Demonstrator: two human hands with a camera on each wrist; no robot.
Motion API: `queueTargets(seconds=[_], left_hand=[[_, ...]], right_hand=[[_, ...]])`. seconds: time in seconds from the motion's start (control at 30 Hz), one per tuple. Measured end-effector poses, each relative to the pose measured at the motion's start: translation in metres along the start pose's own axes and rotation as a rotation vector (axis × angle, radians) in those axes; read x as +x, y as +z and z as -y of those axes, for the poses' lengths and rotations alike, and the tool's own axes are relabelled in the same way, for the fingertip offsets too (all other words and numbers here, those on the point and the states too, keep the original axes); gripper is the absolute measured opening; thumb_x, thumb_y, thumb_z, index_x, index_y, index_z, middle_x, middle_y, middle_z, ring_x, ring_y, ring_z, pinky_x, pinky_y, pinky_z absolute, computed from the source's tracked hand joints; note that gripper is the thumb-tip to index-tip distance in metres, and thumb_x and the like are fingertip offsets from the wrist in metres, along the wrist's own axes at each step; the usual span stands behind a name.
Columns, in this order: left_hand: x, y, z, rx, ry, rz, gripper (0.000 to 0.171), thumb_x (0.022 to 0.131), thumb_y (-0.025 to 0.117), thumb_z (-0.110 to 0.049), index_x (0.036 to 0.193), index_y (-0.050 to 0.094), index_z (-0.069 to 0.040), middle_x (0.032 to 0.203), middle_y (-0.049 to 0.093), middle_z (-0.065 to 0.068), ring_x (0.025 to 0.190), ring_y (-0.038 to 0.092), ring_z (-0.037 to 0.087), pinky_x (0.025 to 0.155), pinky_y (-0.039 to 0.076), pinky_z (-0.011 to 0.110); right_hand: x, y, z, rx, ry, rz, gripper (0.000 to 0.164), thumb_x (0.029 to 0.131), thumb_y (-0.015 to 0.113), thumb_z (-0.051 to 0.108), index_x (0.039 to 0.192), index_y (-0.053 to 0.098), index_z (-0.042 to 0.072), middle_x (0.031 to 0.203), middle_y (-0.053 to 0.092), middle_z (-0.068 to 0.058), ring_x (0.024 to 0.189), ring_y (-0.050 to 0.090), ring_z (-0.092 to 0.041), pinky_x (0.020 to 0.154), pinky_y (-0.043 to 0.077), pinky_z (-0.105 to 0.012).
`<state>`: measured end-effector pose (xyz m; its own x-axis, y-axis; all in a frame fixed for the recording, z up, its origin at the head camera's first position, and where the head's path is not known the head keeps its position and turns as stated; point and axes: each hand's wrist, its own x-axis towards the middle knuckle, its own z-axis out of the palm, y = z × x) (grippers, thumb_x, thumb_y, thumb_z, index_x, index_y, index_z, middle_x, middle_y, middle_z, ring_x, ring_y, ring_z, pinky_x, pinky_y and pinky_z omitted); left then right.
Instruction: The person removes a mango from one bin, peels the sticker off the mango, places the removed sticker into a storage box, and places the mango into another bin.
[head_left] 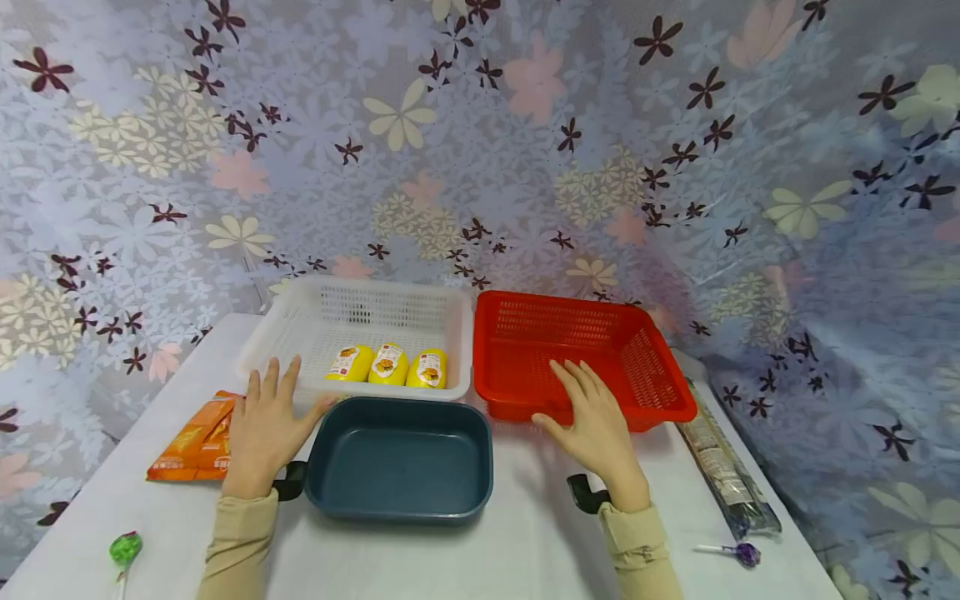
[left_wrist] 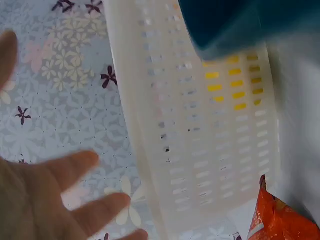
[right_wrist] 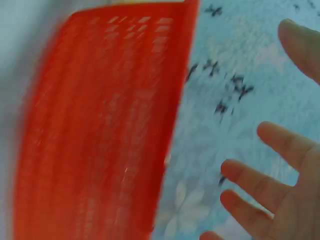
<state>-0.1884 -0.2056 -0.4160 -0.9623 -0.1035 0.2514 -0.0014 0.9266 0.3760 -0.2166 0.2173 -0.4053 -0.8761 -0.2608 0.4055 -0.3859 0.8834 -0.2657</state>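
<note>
My left hand (head_left: 264, 425) is spread with straight fingers, its thumb beside the upper left corner of a dark teal tray (head_left: 401, 508). Its fingertips overlap the near left rim of a white plastic basket (head_left: 360, 292) in the head view. Three yellow egg-shaped packs (head_left: 387, 364) with printed labels lie along the basket's near side. An orange snack bag (head_left: 197, 440) is just left of this hand. My right hand (head_left: 596, 421) has its fingers extended over the near side of a red plastic basket (head_left: 517, 350), which has nothing in it. Neither hand holds anything.
A green lollipop (head_left: 126, 547) lies at the table's front left. On the right are a long clear-and-silver packet (head_left: 726, 462) and a purple lollipop (head_left: 746, 555). Flowered cloth (head_left: 480, 150) hangs behind the white table (head_left: 420, 567).
</note>
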Motion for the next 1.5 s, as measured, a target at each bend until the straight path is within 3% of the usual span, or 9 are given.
queueTargets(seconds=[0.17,0.3,0.5,0.67,0.83,1.07,1.23,1.5], left_hand=[[0.005,0.002,0.002,-0.025,-0.049,0.026,0.091,0.093,0.041,-0.066,0.152,0.023,0.001,0.153,0.019,0.037,0.134,0.022,0.063,0.103,0.027,0.072],[0.012,0.007,0.015,-0.053,-0.075,0.017,0.093,0.094,0.040,-0.065,0.151,0.019,0.005,0.153,0.015,0.038,0.134,0.022,0.062,0.101,0.027,0.074],[0.021,0.019,0.038,-0.206,-0.106,-0.029,0.092,0.098,0.045,-0.053,0.150,0.008,0.012,0.157,0.003,0.034,0.138,0.018,0.058,0.109,0.023,0.068],[0.027,0.025,0.045,-0.346,-0.166,-0.054,0.092,0.097,0.052,-0.044,0.151,-0.001,0.009,0.160,-0.006,0.027,0.144,0.013,0.051,0.114,0.021,0.062],[0.031,0.026,0.043,-0.385,-0.200,-0.070,0.093,0.097,0.053,-0.042,0.152,-0.004,0.006,0.162,-0.009,0.023,0.144,0.016,0.050,0.112,0.026,0.061],[0.031,0.029,0.045,-0.400,-0.213,-0.052,0.095,0.097,0.054,-0.043,0.152,-0.006,0.005,0.162,-0.012,0.021,0.145,0.013,0.049,0.113,0.024,0.061],[0.031,0.031,0.046,-0.396,-0.212,-0.054,0.094,0.096,0.054,-0.042,0.152,-0.006,0.005,0.162,-0.010,0.021,0.145,0.012,0.048,0.113,0.025,0.062],[0.033,0.029,0.051,-0.399,-0.196,-0.100,0.093,0.096,0.056,-0.039,0.152,-0.002,0.006,0.162,-0.006,0.022,0.146,0.013,0.047,0.113,0.025,0.062]], right_hand=[[0.038,0.001,0.023,0.064,-0.050,0.041,0.080,0.083,0.069,0.050,0.149,0.038,0.017,0.151,0.040,-0.017,0.143,0.030,-0.038,0.112,0.028,-0.063],[0.060,0.006,0.040,0.076,-0.094,0.092,0.079,0.085,0.067,0.050,0.150,0.037,0.018,0.152,0.040,-0.016,0.142,0.033,-0.036,0.112,0.030,-0.060],[0.094,0.016,0.066,0.148,-0.125,0.213,0.078,0.087,0.066,0.049,0.152,0.033,0.019,0.155,0.036,-0.012,0.142,0.034,-0.034,0.111,0.034,-0.058],[0.128,0.030,0.088,0.214,-0.141,0.341,0.077,0.089,0.063,0.049,0.153,0.030,0.021,0.157,0.032,-0.009,0.144,0.031,-0.033,0.114,0.030,-0.057],[0.154,0.049,0.105,0.298,-0.180,0.423,0.078,0.090,0.063,0.044,0.154,0.027,0.018,0.159,0.029,-0.008,0.145,0.029,-0.032,0.116,0.028,-0.055],[0.172,0.077,0.118,0.417,-0.168,0.532,0.080,0.090,0.066,0.041,0.155,0.024,0.023,0.162,0.022,-0.005,0.147,0.025,-0.030,0.117,0.027,-0.055],[0.175,0.092,0.113,0.484,-0.133,0.589,0.081,0.088,0.069,0.036,0.155,0.023,0.025,0.162,0.023,-0.003,0.146,0.027,-0.032,0.115,0.029,-0.056],[0.189,0.106,0.101,0.518,-0.059,0.724,0.082,0.089,0.068,0.030,0.155,0.021,0.019,0.160,0.023,-0.014,0.146,0.025,-0.038,0.113,0.030,-0.057]])
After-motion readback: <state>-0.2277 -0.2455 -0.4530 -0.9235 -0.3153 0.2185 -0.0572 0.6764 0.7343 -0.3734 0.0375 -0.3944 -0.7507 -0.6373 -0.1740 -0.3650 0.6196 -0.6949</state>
